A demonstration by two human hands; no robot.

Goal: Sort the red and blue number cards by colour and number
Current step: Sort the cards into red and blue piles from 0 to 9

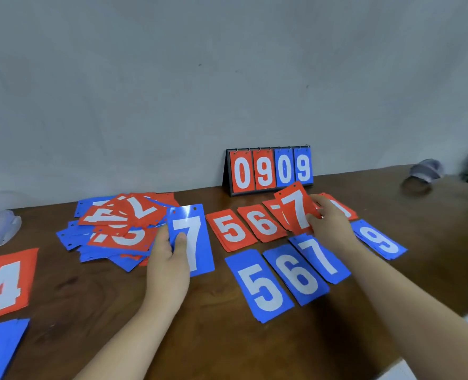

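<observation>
**Placement of two 7 cards**

The right hand (330, 223) is pinching the red 7 card (294, 209) by its lower corner, tilted, with the red 7 pile (273, 208) lying just beneath the fingertips. The left hand (169, 259) is gripping the blue 7 card (197, 242), thumb on its face. The blue 7 pile (322, 259) is lying well to the right of those fingers.

Probable faults:
- If released while tilted, the red card is risking a slide onto the red 6 pile (263, 223) beside the fingers.
- A left forearm crossing the sorted rows is risking sweeping them askew.
</observation>
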